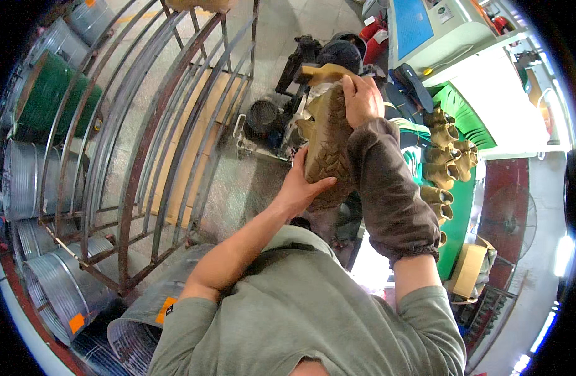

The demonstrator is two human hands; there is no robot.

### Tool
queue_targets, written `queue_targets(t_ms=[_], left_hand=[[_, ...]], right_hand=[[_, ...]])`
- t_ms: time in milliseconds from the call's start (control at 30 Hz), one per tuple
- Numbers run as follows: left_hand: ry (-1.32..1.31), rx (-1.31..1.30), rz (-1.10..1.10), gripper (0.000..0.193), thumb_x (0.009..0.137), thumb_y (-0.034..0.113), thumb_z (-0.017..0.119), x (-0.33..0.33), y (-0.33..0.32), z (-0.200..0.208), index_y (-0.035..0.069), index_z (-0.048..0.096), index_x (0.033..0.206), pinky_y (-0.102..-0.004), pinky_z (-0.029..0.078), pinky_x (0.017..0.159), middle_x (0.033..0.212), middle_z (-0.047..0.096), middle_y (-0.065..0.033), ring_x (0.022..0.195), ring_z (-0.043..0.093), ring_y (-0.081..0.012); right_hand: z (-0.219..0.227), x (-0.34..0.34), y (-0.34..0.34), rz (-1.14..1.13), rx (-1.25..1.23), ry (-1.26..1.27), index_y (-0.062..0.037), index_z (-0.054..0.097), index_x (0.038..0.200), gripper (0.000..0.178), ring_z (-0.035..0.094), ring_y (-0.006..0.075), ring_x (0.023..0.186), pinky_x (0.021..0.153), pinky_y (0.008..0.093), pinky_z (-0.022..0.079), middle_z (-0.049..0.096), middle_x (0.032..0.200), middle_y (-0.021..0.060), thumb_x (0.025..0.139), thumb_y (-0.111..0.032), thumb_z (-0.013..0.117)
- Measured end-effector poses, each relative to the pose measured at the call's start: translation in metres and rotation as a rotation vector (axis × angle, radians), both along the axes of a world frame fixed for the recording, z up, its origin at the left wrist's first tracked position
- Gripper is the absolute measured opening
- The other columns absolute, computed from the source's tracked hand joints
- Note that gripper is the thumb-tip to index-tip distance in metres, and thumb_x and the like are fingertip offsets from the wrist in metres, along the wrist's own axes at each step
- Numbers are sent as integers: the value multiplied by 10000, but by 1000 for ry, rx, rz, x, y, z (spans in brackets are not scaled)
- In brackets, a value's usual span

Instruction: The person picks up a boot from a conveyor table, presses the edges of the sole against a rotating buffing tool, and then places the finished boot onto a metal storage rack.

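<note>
A tan boot with a brown treaded sole is held between my hands in the middle of the view, its sole turned up toward me. My left hand is closed on the near end, thumb across the sole's edge. At the far end, my right hand wraps over the right side of the sole. A dark cuffed sleeve covers my right forearm. Just beyond the boot stands a machine with a dark motor; the boot hides part of it, so I cannot tell whether they touch.
An empty metal rack stands at the left, beside silvery ribbed drums and a green drum. On the right, several tan boots line a green bench. Dark soles lie farther back, near a white cabinet.
</note>
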State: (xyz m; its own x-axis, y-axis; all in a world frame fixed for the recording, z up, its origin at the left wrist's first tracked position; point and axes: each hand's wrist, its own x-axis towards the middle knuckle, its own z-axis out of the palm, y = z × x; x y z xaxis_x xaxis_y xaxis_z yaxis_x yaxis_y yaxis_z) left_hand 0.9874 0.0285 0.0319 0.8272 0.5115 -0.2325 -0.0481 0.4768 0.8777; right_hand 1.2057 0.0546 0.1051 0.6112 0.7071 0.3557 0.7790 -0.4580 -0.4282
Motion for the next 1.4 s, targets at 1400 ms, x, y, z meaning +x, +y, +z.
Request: queue_targets(t_ms=[1400], left_hand=[[-7, 119, -81, 1042, 782, 110, 820, -16, 14, -40, 60, 128, 1560, -366, 328, 1143, 1503, 374, -127, 1376, 380, -226]], right_hand=[[17, -64, -52, 292, 72, -237, -71, 570, 1299, 489, 471, 363, 1268, 1082, 496, 354, 508, 1355, 144, 824, -145, 653]])
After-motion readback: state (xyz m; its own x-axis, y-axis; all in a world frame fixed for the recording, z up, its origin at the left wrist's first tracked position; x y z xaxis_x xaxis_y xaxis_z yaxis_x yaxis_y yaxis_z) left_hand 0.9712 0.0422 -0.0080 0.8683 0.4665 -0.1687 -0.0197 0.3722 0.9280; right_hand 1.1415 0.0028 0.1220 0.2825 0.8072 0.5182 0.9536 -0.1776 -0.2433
